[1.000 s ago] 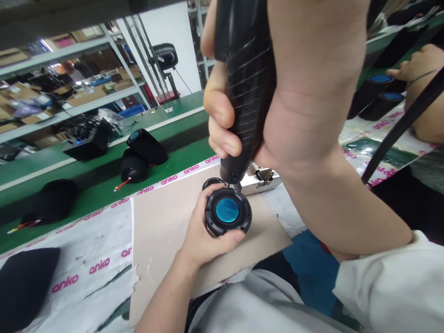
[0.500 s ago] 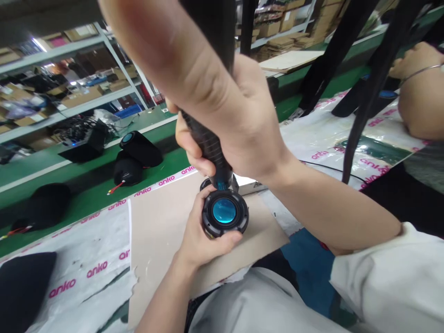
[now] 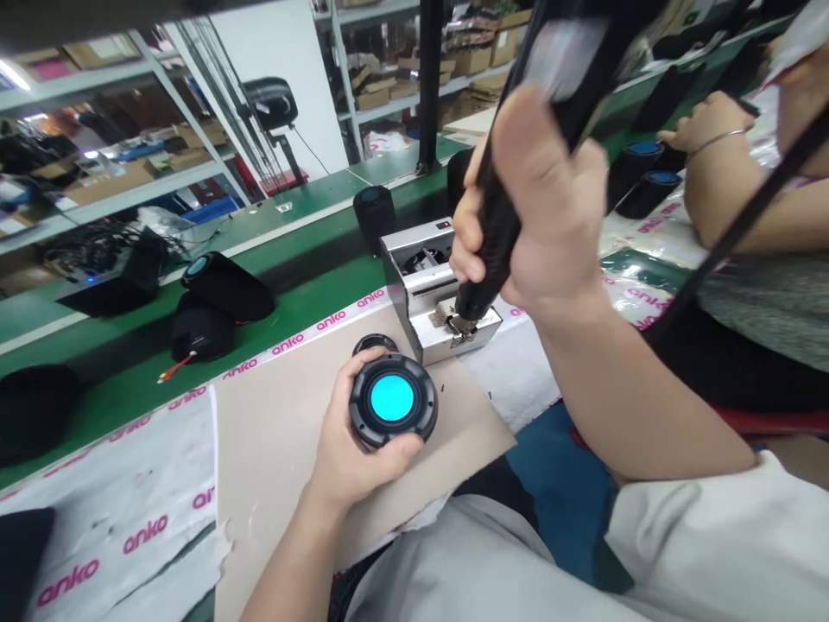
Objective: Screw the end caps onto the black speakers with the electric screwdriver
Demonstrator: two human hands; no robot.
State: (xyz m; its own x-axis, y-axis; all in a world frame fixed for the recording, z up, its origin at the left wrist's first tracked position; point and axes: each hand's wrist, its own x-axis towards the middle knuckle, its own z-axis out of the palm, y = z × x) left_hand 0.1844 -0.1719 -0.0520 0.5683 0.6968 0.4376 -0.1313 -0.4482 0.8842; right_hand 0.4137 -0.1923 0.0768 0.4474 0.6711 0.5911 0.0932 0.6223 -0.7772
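My left hand (image 3: 353, 441) is wrapped round a black round speaker (image 3: 393, 399) with a shiny blue disc at its centre, above a sheet of cardboard (image 3: 278, 441). In my right hand (image 3: 544, 199) is a black electric screwdriver (image 3: 496, 246), tilted, its lower end down at the front of a metal screw feeder (image 3: 446, 285). The bit's tip is too small to make out there. Behind the held speaker, a second black round part (image 3: 374, 344) shows in part. Two tiny dark screws (image 3: 443, 388) lie right of the speaker.
Black cylindrical speakers (image 3: 230, 285) lie on the green bench (image 3: 311, 268) at the left, one with coloured wires. Another speaker (image 3: 374, 212) stands behind the feeder. At the right, a co-worker's arm (image 3: 725, 164) is near more speakers (image 3: 648, 190). A dark strap or cable (image 3: 731, 233) crosses there.
My right hand has carried the electric screwdriver from above the speaker's rim to the right, onto the screw feeder. My left hand keeps its hold on the speaker.
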